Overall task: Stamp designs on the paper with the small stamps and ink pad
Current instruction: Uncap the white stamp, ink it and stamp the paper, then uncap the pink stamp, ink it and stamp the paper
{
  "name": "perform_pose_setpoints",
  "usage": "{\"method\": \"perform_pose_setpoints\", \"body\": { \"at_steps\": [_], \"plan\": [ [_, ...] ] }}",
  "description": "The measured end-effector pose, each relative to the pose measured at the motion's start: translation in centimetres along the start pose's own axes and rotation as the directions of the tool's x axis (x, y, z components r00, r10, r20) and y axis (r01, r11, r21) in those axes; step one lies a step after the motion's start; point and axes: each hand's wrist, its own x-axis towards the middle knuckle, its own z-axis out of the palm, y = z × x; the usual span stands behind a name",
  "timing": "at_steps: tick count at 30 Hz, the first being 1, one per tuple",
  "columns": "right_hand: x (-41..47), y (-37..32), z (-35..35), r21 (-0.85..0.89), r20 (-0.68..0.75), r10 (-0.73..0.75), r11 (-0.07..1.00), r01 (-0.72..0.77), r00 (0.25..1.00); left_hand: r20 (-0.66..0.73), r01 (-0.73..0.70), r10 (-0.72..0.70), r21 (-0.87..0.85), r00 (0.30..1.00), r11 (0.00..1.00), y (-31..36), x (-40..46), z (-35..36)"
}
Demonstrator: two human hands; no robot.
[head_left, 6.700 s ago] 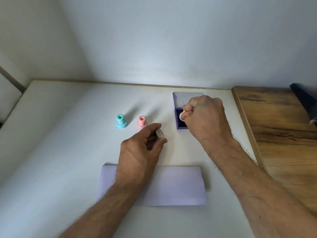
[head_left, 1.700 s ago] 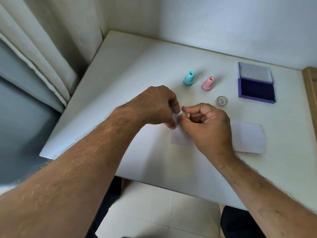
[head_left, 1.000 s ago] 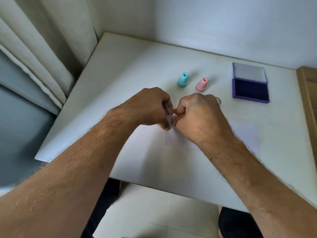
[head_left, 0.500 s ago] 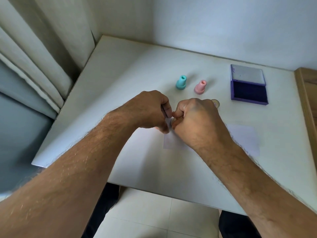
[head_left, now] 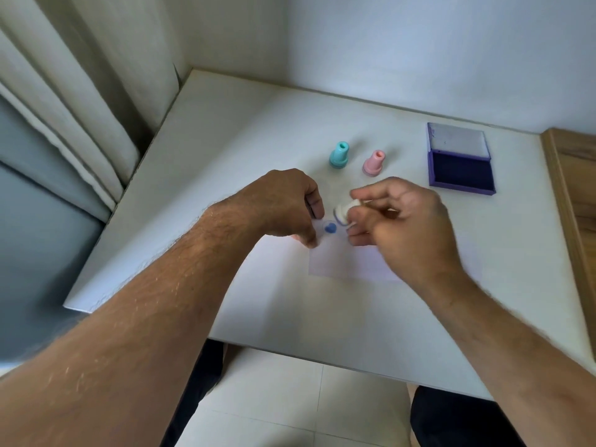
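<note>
Paper (head_left: 342,264), a pale lilac sheet, lies flat on the white table (head_left: 245,150) toward its near edge, with a blue heart print (head_left: 330,227) close to the sheet's far left corner. Left hand (head_left: 287,204) rests at that corner, fingers curled downward with the tips touching the paper beside the print; whether it pinches anything cannot be told. Right hand (head_left: 400,221), somewhat blurred, pinches a small white stamp (head_left: 344,211) between thumb and fingertips; the stamp is tilted, clear of the sheet, and sits just right of the heart print, its inked face turned toward the left hand. Teal stamp (head_left: 339,155) and pink stamp (head_left: 373,162) stand upright side by side on the table, beyond both hands and apart from the paper, the teal one to the left. Ink pad (head_left: 460,167), a purple case with its lid folded open and lying flat behind it, occupies the far right part of the table near the right edge; its dark blue pad surface faces up and the pale grey inside of the lid lies toward the wall. Wooden surface (head_left: 577,201) adjoins the table's right edge. Curtain (head_left: 64,101) hangs along the left edge. Tiled floor (head_left: 290,404) shows below the near edge, between the person's forearms.
</note>
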Motion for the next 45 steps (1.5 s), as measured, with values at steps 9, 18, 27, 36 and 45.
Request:
{"method": "perform_pose_setpoints", "body": {
  "at_steps": [9, 18, 27, 36, 45],
  "plan": [
    [-1.1, 0.0, -2.3, 0.542, -0.037, 0.388, 0.782, -0.307, 0.921, 0.01, 0.014, -0.013, -0.041, 1.0, 0.999, 0.1, -0.5, -0.2],
    [0.5, 0.6, -2.6, 0.56, -0.09, 0.401, 0.777, -0.286, 0.912, -0.021, 0.023, -0.024, -0.066, 0.999, 0.998, 1.0, -0.7, -1.9],
    [1.6, 1.3, -2.4, 0.631, -0.147, 0.393, 0.744, -0.22, 0.908, -0.311, -0.021, -0.049, -0.219, 0.949, 0.975, 3.7, 0.7, -0.7],
    [2.7, 2.3, -5.1, 0.723, -0.336, 0.468, 0.684, -0.094, 0.818, -0.475, -0.182, 0.077, -0.18, 0.877, 0.967, 7.9, 2.2, 4.2],
    [2.9, 3.1, -6.1, 0.699, -0.39, 0.493, 0.708, -0.098, 0.778, -0.398, -0.079, 0.169, 0.232, 0.902, 0.969, 10.8, 4.0, 6.8]
  ]
}}
